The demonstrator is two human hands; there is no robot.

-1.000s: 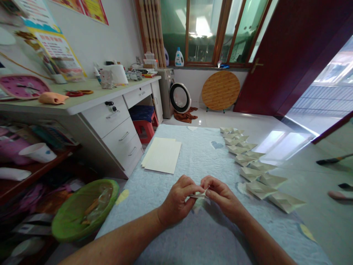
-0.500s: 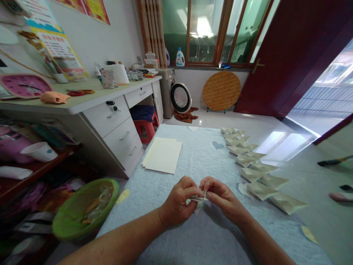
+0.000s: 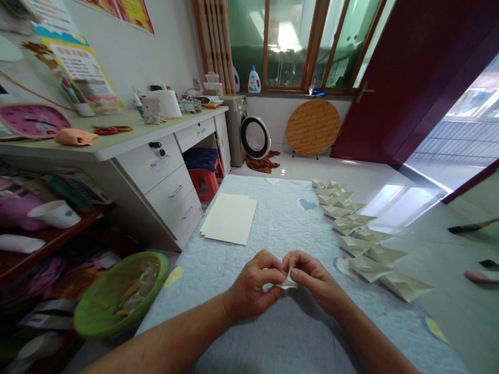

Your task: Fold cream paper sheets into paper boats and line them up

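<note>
Between my two hands is a small piece of folded pale paper (image 3: 287,283), mostly covered by my fingers. My left hand (image 3: 259,283) pinches its left side, thumb below and fingers above. On the right side, the thumb and forefinger of my right hand (image 3: 312,278) close on it. Several folded paper boats (image 3: 370,268) stand in two rows along the right edge of the cloth-covered table (image 3: 280,208). Flat on the cloth, beyond my left hand, lies a stack of pale paper sheets (image 3: 232,218).
To the left stand a white desk (image 3: 156,166) and a green basket (image 3: 83,311) with things in it. A red stool (image 3: 206,182) is tucked under the desk. At the back are a washing machine (image 3: 236,130) with its door open and a round wooden tabletop (image 3: 313,127).
The folded paper has turned between my fingers and now shows a wider pale face. Both hands have shifted only slightly, keeping their pinch.
</note>
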